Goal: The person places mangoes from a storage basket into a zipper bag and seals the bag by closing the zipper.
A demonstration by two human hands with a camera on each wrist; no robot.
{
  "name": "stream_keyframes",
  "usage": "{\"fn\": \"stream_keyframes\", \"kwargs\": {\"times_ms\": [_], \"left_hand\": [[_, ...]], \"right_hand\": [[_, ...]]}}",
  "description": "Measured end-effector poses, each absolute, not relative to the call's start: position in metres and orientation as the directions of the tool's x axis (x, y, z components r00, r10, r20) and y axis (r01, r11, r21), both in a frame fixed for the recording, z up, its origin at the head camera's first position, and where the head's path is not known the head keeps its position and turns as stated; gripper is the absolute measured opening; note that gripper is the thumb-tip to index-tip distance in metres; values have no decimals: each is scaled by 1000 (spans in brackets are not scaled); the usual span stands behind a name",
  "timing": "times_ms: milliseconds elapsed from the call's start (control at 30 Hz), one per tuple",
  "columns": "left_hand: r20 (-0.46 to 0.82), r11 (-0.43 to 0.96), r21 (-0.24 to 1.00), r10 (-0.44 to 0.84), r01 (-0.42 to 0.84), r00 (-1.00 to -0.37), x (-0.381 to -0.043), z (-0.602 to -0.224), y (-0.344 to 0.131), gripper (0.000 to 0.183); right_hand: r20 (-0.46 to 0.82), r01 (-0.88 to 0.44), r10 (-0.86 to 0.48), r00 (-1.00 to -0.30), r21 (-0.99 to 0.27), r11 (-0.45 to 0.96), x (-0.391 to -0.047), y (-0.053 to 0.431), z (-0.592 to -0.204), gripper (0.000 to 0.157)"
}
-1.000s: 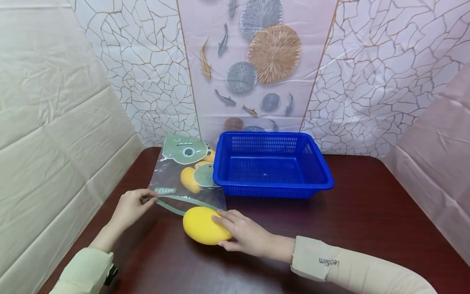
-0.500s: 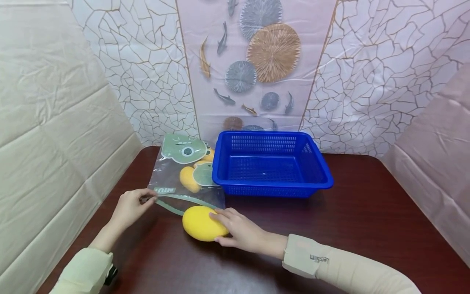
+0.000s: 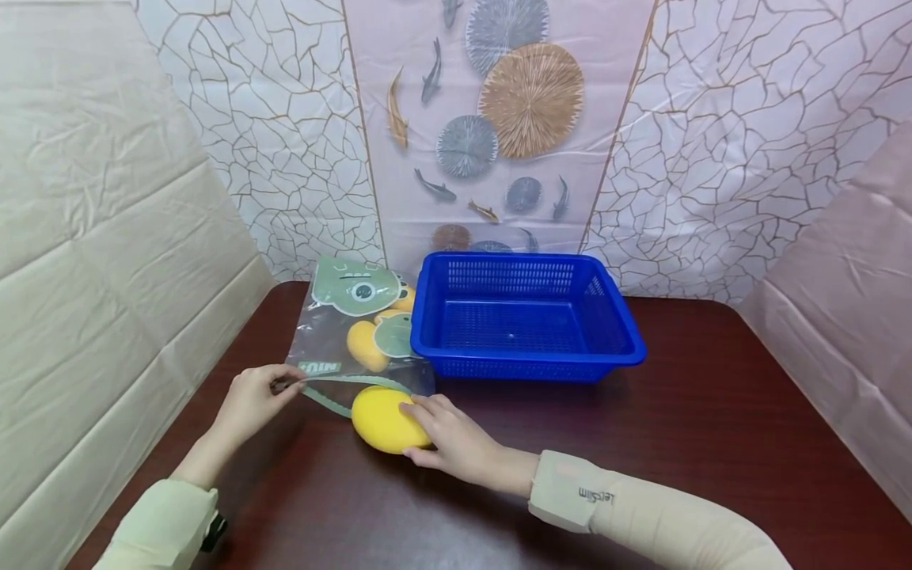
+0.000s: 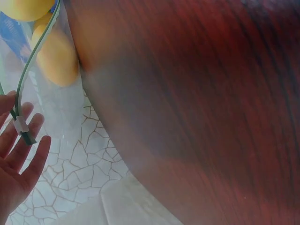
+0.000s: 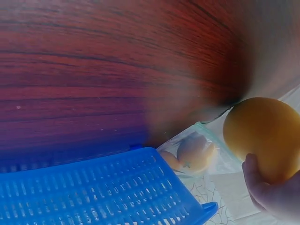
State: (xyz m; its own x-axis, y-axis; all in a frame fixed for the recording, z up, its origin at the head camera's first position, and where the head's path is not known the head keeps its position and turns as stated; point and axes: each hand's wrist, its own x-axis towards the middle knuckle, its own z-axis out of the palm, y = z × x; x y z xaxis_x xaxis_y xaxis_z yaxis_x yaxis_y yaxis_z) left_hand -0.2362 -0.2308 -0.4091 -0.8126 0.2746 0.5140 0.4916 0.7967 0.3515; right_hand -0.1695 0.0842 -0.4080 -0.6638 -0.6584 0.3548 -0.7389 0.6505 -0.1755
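My right hand [image 3: 456, 439] grips a large, smooth yellow oval fruit [image 3: 385, 419], like a mango or melon, at the mouth of a clear zip bag [image 3: 313, 336]. In the right wrist view the thumb presses against the fruit [image 5: 262, 136]. My left hand [image 3: 252, 404] pinches the left corner of the bag's green zip edge, and the mouth stands partly parted. The left wrist view shows a small pale slider [image 4: 20, 124] by the left fingers. Inside the bag lie smaller yellow-orange fruits [image 3: 366, 348], partly hidden by printed green cartoon faces.
A blue perforated plastic basket [image 3: 527, 368] stands at the back middle, its left side against the bag. The dark red wooden table [image 3: 698, 427] has cloth-covered walls [image 3: 769, 158] on its left, back and right.
My right hand has moved the yellow fruit slightly away from me and leftward, and its far side now meets the bag's mouth. The left hand keeps its pinch on the corner.
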Motion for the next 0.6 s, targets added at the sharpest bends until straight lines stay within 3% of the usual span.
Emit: {"fn": "stream_keyframes", "kwargs": {"times_ms": [333,600], "left_hand": [[515,789,352,286,504,-808,-235,-408,-231,17],[510,790,350,290,504,-809,-234,-409,-230,17]], "right_hand": [[395,-707,-621,-677,-115,698,-173,72,-412,53],[498,-733,-655,-567,57,678,-175,64,-416,46]]}}
